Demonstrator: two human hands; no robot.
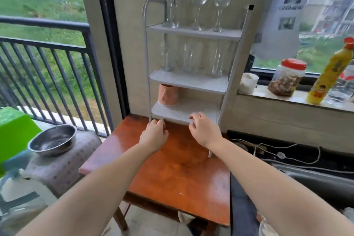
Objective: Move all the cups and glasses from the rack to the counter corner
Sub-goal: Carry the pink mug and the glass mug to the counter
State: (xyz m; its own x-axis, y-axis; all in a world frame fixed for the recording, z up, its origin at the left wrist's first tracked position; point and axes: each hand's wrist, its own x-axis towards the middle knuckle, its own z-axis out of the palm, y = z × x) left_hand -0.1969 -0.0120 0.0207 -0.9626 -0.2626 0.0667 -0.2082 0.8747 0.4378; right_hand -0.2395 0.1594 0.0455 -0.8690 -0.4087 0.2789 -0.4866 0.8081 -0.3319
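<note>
a white three-shelf rack (pixel 188 80) stands at the back of a reddish-brown wooden table (pixel 172 168), against the wall. top shelf: stemmed wine glasses (pixel 199 0) upright in a row. middle shelf: clear tumblers (pixel 191 57) standing side by side; their exact count cannot be told through the blur. bottom shelf: one orange-pink cup (pixel 168 94) at the left end, with the rest of that shelf bare.

both arms reach forward over the table. the left hand (pixel 154 134) is at the front left edge of the bottom shelf, fingers curled; whether it grips the rack edge or holds nothing cannot be told. the right hand (pixel 204 130) is at the front edge further right, fingers likewise curled, grip not discernible.

left of the table a steel bowl (pixel 52 140) rests on a patterned cover. on the window sill to the right stand a red-lidded jar (pixel 287 76) and a yellow bottle (pixel 329 74).
</note>
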